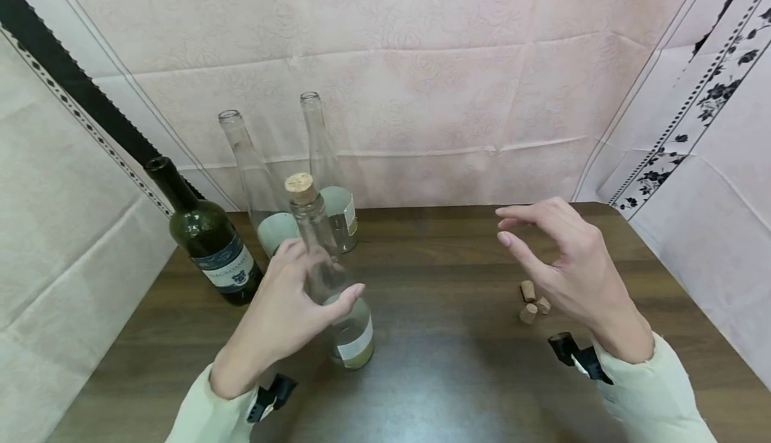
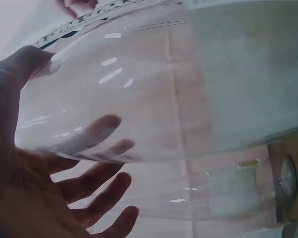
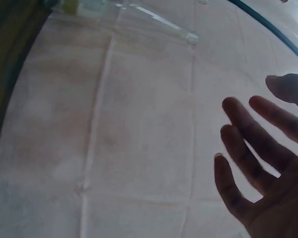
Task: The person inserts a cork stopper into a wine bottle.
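Observation:
A clear glass bottle (image 1: 352,332) with a cork (image 1: 301,187) in its mouth stands on the table in front of the other bottles. My left hand (image 1: 289,312) is around its body, thumb on the near side and fingers on the far side. In the left wrist view the fingers (image 2: 120,186) are spread and loosely bent, some seen through the glass. Whether they press on it is hard to see. My right hand (image 1: 563,266) is raised over the right of the table, fingers apart and holding nothing. Several small loose corks (image 1: 528,313) lie beneath it.
A dark green wine bottle (image 1: 201,229) stands at the left. Two uncorked clear bottles (image 1: 255,182) with pale labels stand behind the corked one, near the back edge of the wooden table (image 1: 434,363). Cloth (image 1: 421,95) hangs behind and along both sides.

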Demonstrator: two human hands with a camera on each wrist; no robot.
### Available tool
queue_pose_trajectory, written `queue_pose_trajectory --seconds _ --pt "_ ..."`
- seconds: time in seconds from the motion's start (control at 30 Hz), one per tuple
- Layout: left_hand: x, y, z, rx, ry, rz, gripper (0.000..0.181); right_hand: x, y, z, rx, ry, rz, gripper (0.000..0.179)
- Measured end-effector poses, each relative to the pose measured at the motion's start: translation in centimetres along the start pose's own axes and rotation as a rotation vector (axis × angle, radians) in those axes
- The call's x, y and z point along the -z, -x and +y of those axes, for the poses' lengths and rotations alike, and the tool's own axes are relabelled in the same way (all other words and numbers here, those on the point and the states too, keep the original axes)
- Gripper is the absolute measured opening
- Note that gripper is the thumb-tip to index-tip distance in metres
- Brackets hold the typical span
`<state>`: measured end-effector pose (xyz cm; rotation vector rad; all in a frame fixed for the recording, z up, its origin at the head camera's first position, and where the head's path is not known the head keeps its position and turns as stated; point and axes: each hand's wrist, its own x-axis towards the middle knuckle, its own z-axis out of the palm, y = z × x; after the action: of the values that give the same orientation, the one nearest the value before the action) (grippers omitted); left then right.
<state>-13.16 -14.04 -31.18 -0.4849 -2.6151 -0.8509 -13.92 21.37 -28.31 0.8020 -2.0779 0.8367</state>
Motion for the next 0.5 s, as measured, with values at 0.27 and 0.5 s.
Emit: queue_pose_trajectory --seconds 0.27,0.5 --pt "1.2 0.5 -1.4 0.041 -0.011 0.023 0.030 0.8 1.1 3.0 -0.033 0.105 -0.103 0.021" --pt "2.5 0.6 -2.2 0.036 -0.057 0.055 0.019 1.0 2.1 6.2 -0.176 0.219 -0.269 0.010"
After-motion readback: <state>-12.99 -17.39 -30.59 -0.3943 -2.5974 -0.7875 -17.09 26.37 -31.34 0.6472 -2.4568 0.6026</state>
